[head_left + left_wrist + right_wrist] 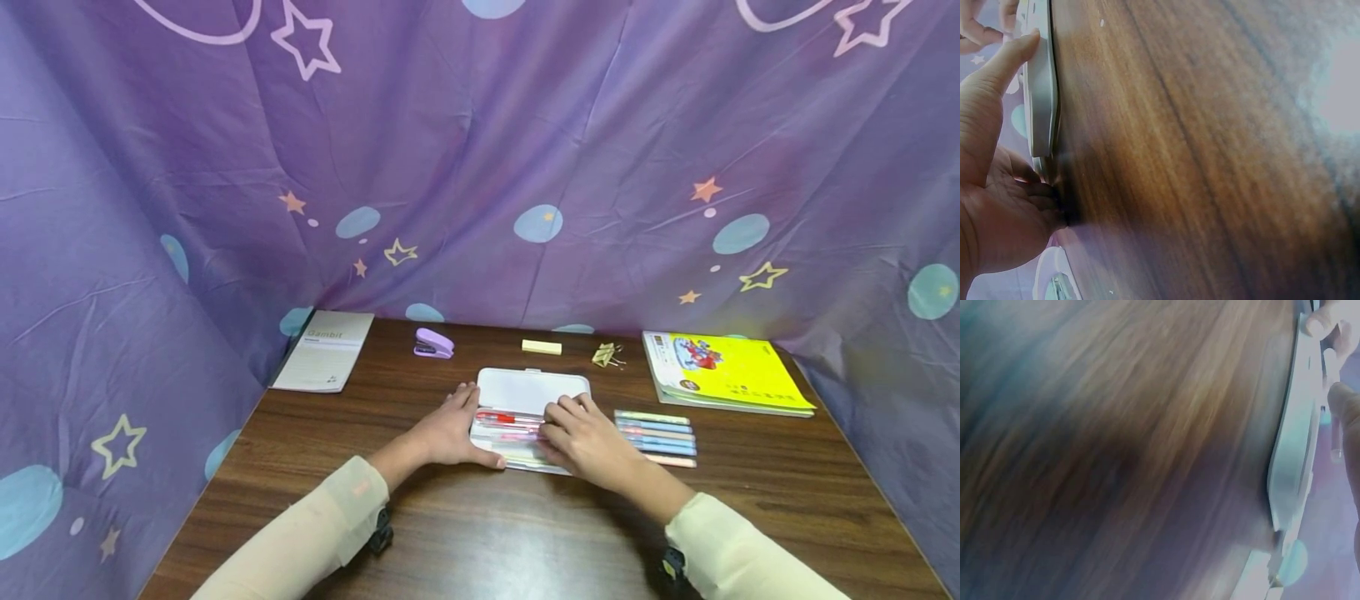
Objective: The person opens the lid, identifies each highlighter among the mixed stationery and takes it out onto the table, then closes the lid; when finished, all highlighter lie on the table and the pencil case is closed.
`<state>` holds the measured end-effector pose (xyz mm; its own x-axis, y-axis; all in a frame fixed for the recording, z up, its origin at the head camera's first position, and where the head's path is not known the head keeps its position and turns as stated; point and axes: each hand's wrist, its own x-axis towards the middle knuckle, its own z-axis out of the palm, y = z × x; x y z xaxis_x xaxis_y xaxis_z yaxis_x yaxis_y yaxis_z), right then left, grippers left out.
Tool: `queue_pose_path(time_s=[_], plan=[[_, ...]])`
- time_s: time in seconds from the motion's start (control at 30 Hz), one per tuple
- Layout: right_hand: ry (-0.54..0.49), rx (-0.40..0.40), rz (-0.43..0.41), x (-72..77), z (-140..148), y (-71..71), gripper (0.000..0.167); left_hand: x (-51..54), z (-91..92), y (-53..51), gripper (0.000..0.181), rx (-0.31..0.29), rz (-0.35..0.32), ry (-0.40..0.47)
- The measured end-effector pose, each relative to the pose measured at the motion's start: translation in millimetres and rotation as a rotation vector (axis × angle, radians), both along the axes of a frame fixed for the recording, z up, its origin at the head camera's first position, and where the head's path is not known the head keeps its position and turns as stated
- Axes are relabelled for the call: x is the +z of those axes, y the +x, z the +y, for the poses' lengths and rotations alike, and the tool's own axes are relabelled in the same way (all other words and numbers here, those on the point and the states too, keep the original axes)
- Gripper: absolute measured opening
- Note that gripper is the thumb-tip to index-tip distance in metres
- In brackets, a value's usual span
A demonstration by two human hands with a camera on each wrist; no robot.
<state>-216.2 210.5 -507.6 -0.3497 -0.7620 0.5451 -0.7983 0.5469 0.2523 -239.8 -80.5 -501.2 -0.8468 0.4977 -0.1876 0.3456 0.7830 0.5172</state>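
Observation:
A white pencil case (534, 390) lies on the table with its lid folded back. Inside it is a red pen (495, 417) among other pens, partly covered by the right hand. My left hand (452, 429) grips the case's left end, thumb on the front edge and fingers toward the back; the left wrist view shows that thumb (1022, 50) on the rim. Over the case's right half, my right hand (581, 437) has curled fingers and pinches a slim pale pen (1336, 440), whose end sticks out past the thumb in the right wrist view.
Several pastel pens (656, 435) lie in a row right of the case. Behind stand a purple stapler (433, 343), a yellow block (542, 347) and gold binder clips (606, 355). A notepad (324, 350) lies at left, yellow books (727, 371) at right.

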Motion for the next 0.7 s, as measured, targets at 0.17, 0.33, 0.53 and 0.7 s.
queue_pose_path(time_s=[0.17,0.33,0.53,0.7], plan=[[-0.002,-0.005,-0.007,2.4,16.0,3.6,0.020,-0.8,0.1,0.1,0.145,-0.005,0.012,-0.008],[-0.018,-0.008,-0.026,4.7,35.6,7.7,0.018,-1.0,0.4,-0.7,0.144,-0.006,0.008,-0.010],[-0.054,-0.010,-0.030,4.0,64.5,13.5,0.024,-0.6,1.1,0.0,0.145,-0.002,0.007,-0.012],[-0.096,-0.002,0.005,0.1,88.0,19.4,0.037,-1.3,1.1,0.2,0.145,-0.002,0.010,-0.017]])
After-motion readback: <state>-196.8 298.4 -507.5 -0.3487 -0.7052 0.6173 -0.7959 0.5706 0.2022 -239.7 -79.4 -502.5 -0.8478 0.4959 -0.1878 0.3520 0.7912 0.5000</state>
